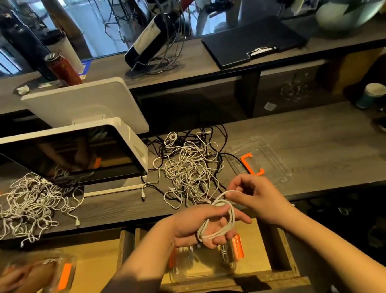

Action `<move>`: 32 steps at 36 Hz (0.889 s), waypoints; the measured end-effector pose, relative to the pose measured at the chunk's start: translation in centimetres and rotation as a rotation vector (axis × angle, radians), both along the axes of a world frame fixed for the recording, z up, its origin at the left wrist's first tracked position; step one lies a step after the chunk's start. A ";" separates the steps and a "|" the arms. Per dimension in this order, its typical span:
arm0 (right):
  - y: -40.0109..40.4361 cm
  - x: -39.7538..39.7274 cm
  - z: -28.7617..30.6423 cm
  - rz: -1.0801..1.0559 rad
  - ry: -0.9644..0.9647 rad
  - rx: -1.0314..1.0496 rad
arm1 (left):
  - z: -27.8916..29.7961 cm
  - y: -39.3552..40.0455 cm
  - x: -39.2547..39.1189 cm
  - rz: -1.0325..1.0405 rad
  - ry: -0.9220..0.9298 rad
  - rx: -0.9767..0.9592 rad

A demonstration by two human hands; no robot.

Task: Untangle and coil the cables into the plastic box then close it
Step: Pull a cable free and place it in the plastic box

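My left hand (202,224) has a white cable coil (219,225) looped around its fingers, just above a clear plastic box (202,272) with orange clips that sits in an open wooden drawer. My right hand (256,194) pinches the free end of that same cable, up and to the right of the coil. On the grey counter behind lies a tangled pile of white and black cables (189,167). The box's clear lid (274,163), with an orange clip, rests on the counter to the right of the pile.
A second tangle of white cables (28,205) lies at the left by a white point-of-sale screen (72,155). Another person's hands (17,278) press on a second clear box at the lower left. Cups stand at the far right; a can and bottle rack sit on the back shelf.
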State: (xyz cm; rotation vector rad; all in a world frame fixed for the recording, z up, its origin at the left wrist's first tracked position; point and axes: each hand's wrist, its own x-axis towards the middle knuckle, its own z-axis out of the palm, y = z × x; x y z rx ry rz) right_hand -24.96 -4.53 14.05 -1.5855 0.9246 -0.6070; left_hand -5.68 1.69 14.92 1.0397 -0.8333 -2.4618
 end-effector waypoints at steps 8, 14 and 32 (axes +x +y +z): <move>-0.5 -1.2 -1.1 -0.065 0.025 -0.020 | -0.1 -0.6 -1.8 0.357 -0.156 -0.107; -0.2 -1.1 -0.9 -0.065 0.051 -0.010 | -0.2 -0.3 -2.8 0.496 -0.167 -0.102; 3.5 1.3 0.2 0.013 -0.072 0.245 | 1.1 -0.5 -4.3 0.994 -0.233 -0.346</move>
